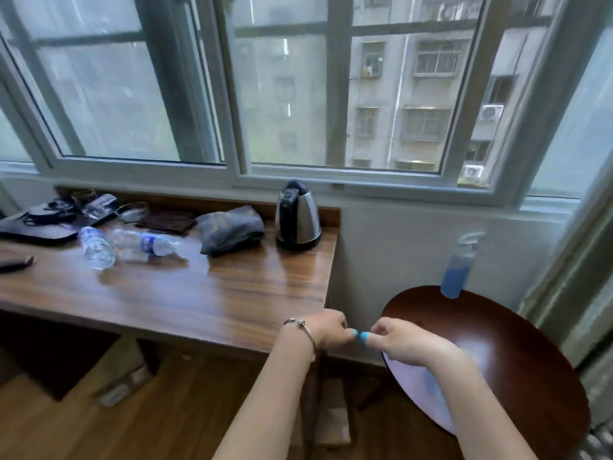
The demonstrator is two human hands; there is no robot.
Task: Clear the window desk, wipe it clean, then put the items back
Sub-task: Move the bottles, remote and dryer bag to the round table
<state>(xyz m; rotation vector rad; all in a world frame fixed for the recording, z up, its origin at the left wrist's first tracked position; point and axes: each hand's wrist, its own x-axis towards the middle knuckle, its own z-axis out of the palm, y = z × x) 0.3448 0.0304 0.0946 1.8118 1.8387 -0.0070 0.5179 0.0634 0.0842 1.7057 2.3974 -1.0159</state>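
Observation:
The wooden window desk (pixel 232 293) carries a steel electric kettle (pixel 297 220) at its back right. Beside it lies a folded grey cloth (pixel 232 229), with two clear plastic bottles (pixel 129 245) on their sides further left. A dark brown wallet-like item (pixel 166 220) lies behind them. My left hand (pixel 326 328) and my right hand (pixel 403 341) meet in the air just off the desk's right front corner. Both have curled fingers, and their blue-tipped thumbs almost touch. I see nothing held in either hand.
A black tray (pixel 36 227) with cables, glasses and small items fills the desk's back left. A dark phone (pixel 15 263) lies at the left edge. A spray bottle of blue liquid (pixel 459 267) stands on the round dark side table (pixel 530 353) to the right. Boxes sit under the desk.

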